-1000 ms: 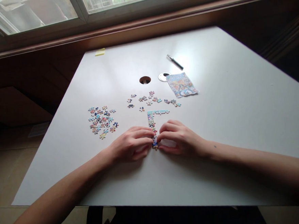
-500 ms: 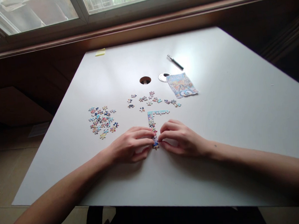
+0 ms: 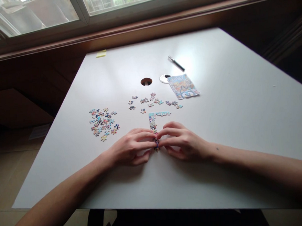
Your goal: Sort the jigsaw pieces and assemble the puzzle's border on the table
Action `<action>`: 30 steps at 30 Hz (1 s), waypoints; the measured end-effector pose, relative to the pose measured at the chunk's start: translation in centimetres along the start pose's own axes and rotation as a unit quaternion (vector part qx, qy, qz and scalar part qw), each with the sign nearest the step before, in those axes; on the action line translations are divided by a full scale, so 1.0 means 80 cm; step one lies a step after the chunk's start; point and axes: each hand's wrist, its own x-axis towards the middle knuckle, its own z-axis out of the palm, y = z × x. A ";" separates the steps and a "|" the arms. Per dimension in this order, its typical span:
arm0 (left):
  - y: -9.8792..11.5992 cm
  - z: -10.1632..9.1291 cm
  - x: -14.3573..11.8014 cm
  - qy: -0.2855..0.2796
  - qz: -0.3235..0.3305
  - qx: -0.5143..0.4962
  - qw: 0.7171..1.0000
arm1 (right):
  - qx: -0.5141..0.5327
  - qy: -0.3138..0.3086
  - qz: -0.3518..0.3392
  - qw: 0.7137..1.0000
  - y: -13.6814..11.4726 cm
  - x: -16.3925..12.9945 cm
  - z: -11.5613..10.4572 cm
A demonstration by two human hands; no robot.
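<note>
Both hands have closed in since a moment ago: left hand (image 3: 129, 149) and right hand (image 3: 184, 142) fingertips now pinch the lower end of the joined puzzle strip (image 3: 153, 125), near the table (image 3: 219, 129) middle; loose pieces (image 3: 103, 123) lie left of the strip, picture card (image 3: 183, 86) beyond it

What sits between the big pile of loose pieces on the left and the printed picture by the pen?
In the head view, a row of scattered pieces lies between the pile and the picture, on the table.

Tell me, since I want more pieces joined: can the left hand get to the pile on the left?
Probably yes. The left hand lies near the pile, with only bare table between them, though its fingertips now press the joined strip.
</note>
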 end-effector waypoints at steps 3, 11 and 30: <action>0.000 0.000 0.000 -0.004 -0.005 0.003 1.000 | -0.003 -0.004 0.001 1.000 -0.001 0.000 -0.001; 0.006 -0.004 0.003 -0.036 -0.005 0.038 0.999 | -0.035 -0.012 -0.009 0.999 -0.001 -0.002 0.002; 0.009 0.001 0.004 -0.023 -0.009 0.081 0.996 | -0.103 -0.052 -0.027 0.993 0.007 -0.005 0.000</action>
